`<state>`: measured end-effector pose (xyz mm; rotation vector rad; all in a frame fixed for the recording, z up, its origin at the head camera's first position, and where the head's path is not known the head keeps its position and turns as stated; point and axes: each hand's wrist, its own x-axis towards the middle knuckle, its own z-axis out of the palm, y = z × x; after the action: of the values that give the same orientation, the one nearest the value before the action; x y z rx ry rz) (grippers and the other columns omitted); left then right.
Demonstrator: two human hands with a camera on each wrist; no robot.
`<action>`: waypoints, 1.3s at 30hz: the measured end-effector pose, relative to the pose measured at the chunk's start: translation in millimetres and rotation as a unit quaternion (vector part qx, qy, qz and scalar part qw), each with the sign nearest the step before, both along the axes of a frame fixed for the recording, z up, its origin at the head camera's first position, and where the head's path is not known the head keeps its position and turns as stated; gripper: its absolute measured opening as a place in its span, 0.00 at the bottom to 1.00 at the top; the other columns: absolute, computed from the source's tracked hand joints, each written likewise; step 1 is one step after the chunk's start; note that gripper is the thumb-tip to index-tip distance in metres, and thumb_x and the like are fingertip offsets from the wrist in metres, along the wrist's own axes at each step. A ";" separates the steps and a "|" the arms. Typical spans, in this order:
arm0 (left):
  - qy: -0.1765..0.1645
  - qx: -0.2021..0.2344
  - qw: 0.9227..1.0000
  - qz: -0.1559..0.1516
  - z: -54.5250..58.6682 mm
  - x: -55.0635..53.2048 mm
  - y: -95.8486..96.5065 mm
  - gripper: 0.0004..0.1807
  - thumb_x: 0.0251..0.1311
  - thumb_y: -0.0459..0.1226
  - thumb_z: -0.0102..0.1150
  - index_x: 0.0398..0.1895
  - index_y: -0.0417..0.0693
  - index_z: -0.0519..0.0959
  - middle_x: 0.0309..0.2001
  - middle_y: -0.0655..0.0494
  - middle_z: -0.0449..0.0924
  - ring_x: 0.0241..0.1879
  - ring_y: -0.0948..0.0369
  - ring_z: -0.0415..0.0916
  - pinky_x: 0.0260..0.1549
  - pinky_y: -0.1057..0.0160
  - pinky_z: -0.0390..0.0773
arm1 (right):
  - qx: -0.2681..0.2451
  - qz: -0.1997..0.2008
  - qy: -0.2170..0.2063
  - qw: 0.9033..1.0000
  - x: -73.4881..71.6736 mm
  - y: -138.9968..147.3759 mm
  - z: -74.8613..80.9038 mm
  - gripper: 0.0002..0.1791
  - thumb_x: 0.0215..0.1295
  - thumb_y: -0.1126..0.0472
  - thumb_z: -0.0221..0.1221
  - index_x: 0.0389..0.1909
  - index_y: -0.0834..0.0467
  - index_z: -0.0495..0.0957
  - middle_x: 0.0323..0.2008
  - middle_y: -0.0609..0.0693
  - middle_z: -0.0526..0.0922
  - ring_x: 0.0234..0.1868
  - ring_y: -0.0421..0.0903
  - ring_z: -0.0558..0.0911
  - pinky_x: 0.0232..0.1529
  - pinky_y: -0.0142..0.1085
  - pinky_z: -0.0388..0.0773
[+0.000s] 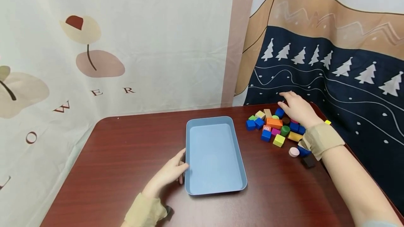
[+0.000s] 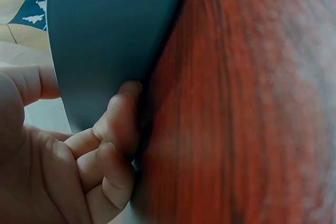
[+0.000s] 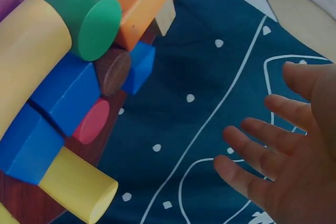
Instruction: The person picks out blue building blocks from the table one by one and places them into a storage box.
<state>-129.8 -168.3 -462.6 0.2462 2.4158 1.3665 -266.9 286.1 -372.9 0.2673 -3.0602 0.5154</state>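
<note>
A shallow blue tray lies on the table. My left hand holds its left wall, the thumb over the rim; in the left wrist view the curled fingers touch the outer side. Over the far edge of a pile of coloured blocks hovers my right hand. Its fingers are spread and relaxed, with nothing in them. Below it in the pile are an orange block, a green cylinder and several blue blocks. A brown cylinder and a yellow cylinder show up close in the right wrist view.
The reddish-brown table ends at a pale curtain behind and a dark patterned cloth on the right. A pink disc and a dark block sit at the pile's near side, beside my right forearm.
</note>
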 end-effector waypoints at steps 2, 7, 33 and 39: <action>0.000 -0.002 1.000 -0.003 0.3 0.2 -0.4 0.39 0.58 0.32 0.46 0.75 0.43 0.49 0.17 0.51 0.75 0.11 0.53 0.73 0.14 0.61 0.71 | 0.000 0.001 0.001 1.000 -3.8 1.0 -2.5 0.29 0.73 0.53 0.49 0.66 0.67 0.61 0.66 0.71 0.58 0.66 0.70 0.56 0.60 0.65 0.55; -0.002 -0.007 1.000 -0.004 1.0 0.8 -1.1 0.39 0.58 0.33 0.47 0.75 0.44 0.49 0.18 0.51 0.75 0.12 0.54 0.73 0.15 0.61 0.71 | 0.007 0.000 -0.006 1.000 -11.8 3.2 -10.3 0.28 0.71 0.57 0.52 0.65 0.68 0.61 0.65 0.71 0.60 0.65 0.69 0.58 0.60 0.64 0.56; -0.007 0.010 1.000 -0.010 -0.1 1.7 -3.2 0.39 0.59 0.34 0.48 0.75 0.43 0.49 0.18 0.51 0.76 0.13 0.53 0.75 0.14 0.60 0.72 | -0.001 0.015 -0.087 0.996 -31.2 13.2 -40.1 0.25 0.66 0.65 0.55 0.61 0.73 0.66 0.59 0.74 0.64 0.58 0.69 0.65 0.59 0.63 0.59; -0.008 0.013 1.000 -0.007 -0.5 1.5 -3.4 0.39 0.59 0.34 0.49 0.75 0.44 0.49 0.18 0.51 0.76 0.13 0.53 0.75 0.14 0.61 0.71 | 0.003 0.014 -0.099 0.995 -33.5 13.3 -46.0 0.24 0.64 0.67 0.56 0.59 0.73 0.69 0.58 0.75 0.67 0.56 0.68 0.68 0.58 0.63 0.60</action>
<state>-128.3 -171.7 -463.1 0.2563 2.3804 1.3887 -300.4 299.4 -418.9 0.2758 -3.2549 0.5685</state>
